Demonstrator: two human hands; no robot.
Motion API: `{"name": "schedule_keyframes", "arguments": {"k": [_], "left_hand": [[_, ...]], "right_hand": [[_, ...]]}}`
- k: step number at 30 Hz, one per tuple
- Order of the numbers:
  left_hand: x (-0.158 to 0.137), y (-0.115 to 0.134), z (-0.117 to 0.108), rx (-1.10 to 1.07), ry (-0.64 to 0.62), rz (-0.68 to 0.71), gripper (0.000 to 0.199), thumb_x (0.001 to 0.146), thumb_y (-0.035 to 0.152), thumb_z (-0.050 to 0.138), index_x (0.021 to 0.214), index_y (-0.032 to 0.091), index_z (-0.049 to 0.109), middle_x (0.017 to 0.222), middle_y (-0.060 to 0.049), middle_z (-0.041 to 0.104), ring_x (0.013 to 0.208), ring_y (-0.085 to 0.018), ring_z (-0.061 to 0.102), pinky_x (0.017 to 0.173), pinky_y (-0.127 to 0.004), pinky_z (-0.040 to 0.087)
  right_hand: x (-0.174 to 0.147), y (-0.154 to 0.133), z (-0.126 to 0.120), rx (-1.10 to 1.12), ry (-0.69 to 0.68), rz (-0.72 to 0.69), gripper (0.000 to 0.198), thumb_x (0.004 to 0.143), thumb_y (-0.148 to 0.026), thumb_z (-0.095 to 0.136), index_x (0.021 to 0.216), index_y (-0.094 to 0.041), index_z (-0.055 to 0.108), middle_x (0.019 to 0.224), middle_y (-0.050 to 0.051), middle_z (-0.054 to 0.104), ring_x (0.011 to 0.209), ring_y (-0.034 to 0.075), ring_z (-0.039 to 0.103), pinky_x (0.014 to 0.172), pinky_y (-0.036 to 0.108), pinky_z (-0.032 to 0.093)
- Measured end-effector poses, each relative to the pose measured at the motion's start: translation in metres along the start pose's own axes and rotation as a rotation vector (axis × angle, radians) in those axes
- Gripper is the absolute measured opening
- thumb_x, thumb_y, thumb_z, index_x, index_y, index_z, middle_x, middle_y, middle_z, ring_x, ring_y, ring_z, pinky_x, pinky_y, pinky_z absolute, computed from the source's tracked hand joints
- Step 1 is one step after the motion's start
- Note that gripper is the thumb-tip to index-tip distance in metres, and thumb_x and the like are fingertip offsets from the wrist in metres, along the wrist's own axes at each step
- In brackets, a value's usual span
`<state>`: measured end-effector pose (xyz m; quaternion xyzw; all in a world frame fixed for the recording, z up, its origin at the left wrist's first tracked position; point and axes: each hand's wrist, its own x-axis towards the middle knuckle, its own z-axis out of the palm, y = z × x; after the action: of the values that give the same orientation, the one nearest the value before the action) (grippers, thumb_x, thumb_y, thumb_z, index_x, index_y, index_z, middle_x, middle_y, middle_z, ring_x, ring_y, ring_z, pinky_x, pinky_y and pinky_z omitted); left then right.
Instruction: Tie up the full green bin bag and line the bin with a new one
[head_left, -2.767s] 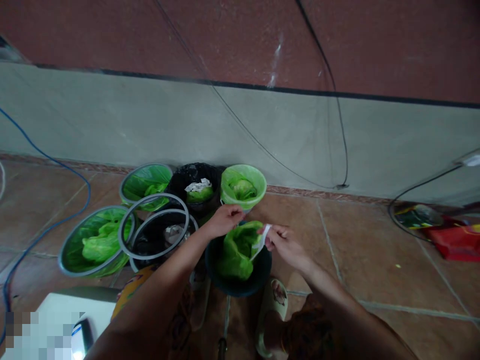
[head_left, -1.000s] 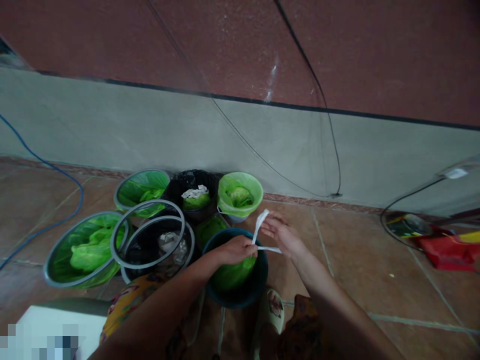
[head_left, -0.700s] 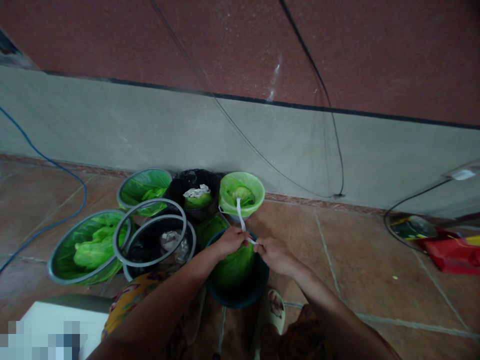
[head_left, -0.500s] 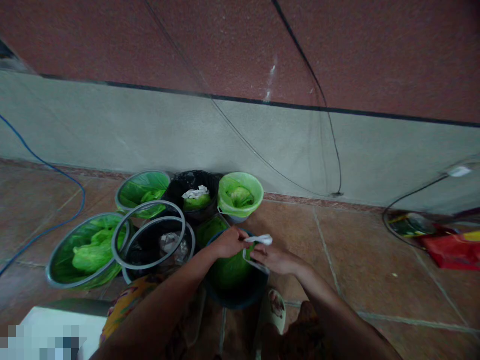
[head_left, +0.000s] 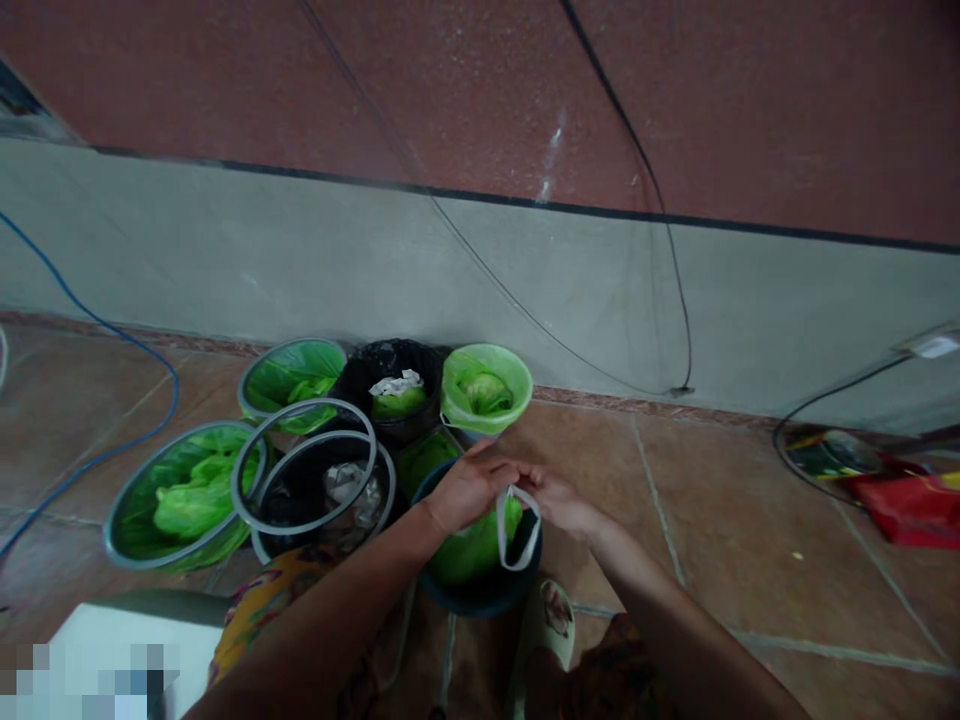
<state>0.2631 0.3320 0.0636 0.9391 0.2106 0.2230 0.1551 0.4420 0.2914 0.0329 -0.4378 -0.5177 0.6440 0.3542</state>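
Note:
My left hand (head_left: 472, 494) and my right hand (head_left: 562, 502) meet at the fingertips above a dark blue bin (head_left: 480, 600) between my feet. Both are closed in a pinch at the upper end of a white strap (head_left: 531, 550), which hangs in a loop over the bin's right side. Inside the bin is a green plastic bag (head_left: 461, 558). My fingers partly hide the strap's upper end and the bin's far rim.
Left of the bin stand several lined bins, including a black-bagged bin (head_left: 391, 358) and a light green bin (head_left: 517, 405). A loose grey ring (head_left: 247, 512) leans across two bins. A blue cable (head_left: 112, 327) and a red bag (head_left: 904, 510) lie farther out.
The white strap was bunched up between my fingers and now hangs down as an open loop. My hands have drawn together so that their fingertips meet.

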Motion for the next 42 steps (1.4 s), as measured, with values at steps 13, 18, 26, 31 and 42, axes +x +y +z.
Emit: {"name": "schedule_keyframes", "arguments": {"k": [13,18,26,31,42], "left_hand": [[-0.001,-0.003,0.003,-0.162,0.134,-0.184,0.017,0.095,0.021,0.046,0.089,0.017,0.062,0.088,-0.006,0.065,0.086,-0.017,0.059,0.084,-0.030,0.045],[0.001,0.002,0.004,-0.358,0.206,-0.330,0.016,0.094,0.025,0.050,0.084,0.017,0.060,0.082,-0.003,0.062,0.078,-0.014,0.058,0.076,-0.025,0.046],[0.004,-0.002,0.008,-0.615,0.220,-0.539,0.008,0.085,0.024,0.060,0.082,0.017,0.061,0.070,0.002,0.061,0.066,-0.011,0.057,0.065,-0.022,0.044],[0.000,-0.009,0.006,-0.325,0.054,-0.525,0.009,0.083,0.021,0.059,0.076,0.019,0.064,0.070,-0.001,0.065,0.070,-0.014,0.060,0.072,-0.025,0.045],[-0.010,-0.024,0.003,-0.199,-0.248,-0.872,0.019,0.076,0.025,0.061,0.058,0.018,0.060,0.054,-0.003,0.057,0.061,-0.017,0.061,0.057,-0.024,0.040]], "right_hand": [[-0.002,-0.009,0.005,0.044,0.270,0.081,0.025,0.069,-0.041,0.071,0.080,-0.018,0.070,0.073,0.001,0.064,0.066,0.013,0.051,0.067,0.028,0.040],[0.001,-0.014,-0.001,-0.090,0.461,-0.036,0.016,0.072,-0.036,0.057,0.073,-0.021,0.063,0.074,0.000,0.062,0.075,0.016,0.053,0.071,0.027,0.041],[-0.003,-0.021,-0.007,-0.299,0.421,-0.111,0.019,0.084,-0.036,0.050,0.078,-0.021,0.060,0.072,-0.002,0.060,0.072,0.014,0.054,0.070,0.026,0.041],[-0.007,-0.016,-0.019,-0.519,0.278,-0.060,0.017,0.086,-0.032,0.052,0.084,-0.021,0.064,0.068,-0.003,0.061,0.063,0.012,0.052,0.063,0.024,0.038],[-0.015,0.005,-0.032,-0.931,0.186,0.197,0.021,0.083,-0.019,0.050,0.076,-0.021,0.070,0.075,0.004,0.070,0.073,0.017,0.061,0.068,0.027,0.040]]}}
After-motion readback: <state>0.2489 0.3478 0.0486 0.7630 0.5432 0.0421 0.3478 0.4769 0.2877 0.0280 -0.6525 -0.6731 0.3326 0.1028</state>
